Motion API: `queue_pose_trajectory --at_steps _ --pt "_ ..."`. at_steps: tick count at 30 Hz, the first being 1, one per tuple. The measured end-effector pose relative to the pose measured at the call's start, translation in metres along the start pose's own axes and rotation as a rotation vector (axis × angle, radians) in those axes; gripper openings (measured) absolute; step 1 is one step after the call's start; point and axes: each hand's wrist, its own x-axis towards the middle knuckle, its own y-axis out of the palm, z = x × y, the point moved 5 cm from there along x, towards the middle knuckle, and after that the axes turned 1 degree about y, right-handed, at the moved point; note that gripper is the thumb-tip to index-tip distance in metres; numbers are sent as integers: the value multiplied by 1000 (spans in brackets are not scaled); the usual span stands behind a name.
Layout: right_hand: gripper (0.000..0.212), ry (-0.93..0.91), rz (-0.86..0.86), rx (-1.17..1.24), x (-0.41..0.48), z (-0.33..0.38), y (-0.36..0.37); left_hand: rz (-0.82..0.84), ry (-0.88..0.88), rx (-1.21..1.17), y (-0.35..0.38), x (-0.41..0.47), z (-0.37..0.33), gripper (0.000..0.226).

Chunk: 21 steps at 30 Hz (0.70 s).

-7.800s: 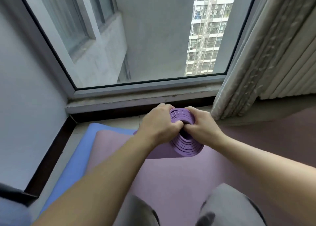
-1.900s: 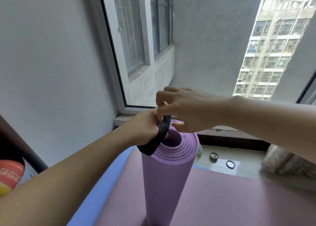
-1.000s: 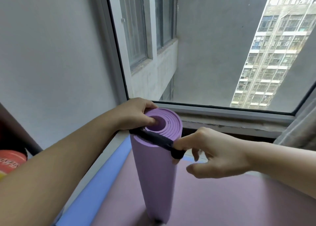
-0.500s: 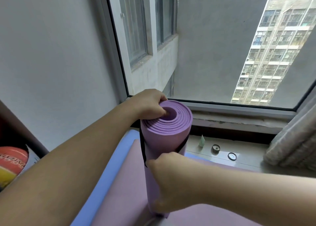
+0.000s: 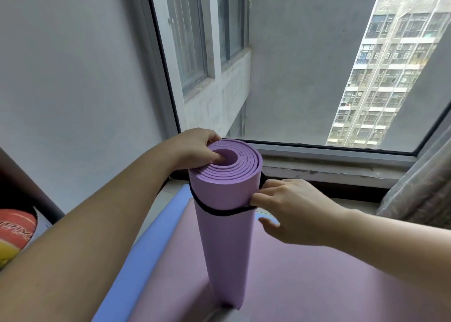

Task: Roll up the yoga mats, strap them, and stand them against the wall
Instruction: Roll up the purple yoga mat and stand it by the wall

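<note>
Standing: purple mat (image 5: 224, 236) upright on pink mat (image 5: 317, 285).
Left hand (image 5: 192, 148): grips its top rim.
Right hand (image 5: 292, 212): pinches black strap (image 5: 219, 212) encircling mat.

High-rise flat room: window (image 5: 305, 65), curtain (image 5: 419, 194), floor mats (image 5: 317, 273).

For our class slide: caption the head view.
Left hand grips upright purple mat roll; right hand pinches black strap around it.

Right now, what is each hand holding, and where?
Left hand grips the rolled mat at its top rim. Right hand pinches the strap at the mat's right side.
</note>
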Motion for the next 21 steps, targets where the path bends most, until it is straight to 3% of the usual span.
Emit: queue_pose_trajectory --at_steps 9,15,21 --pt "32 21 2 34 7 -22 -1 9 6 -2 -1 -4 2 36" --pt "22 -61 38 63 19 -46 1 18 -5 -41 -1 -4 5 33" --pt "30 -137 132 210 11 -10 12 -47 -16 -61 1 2 0 30"
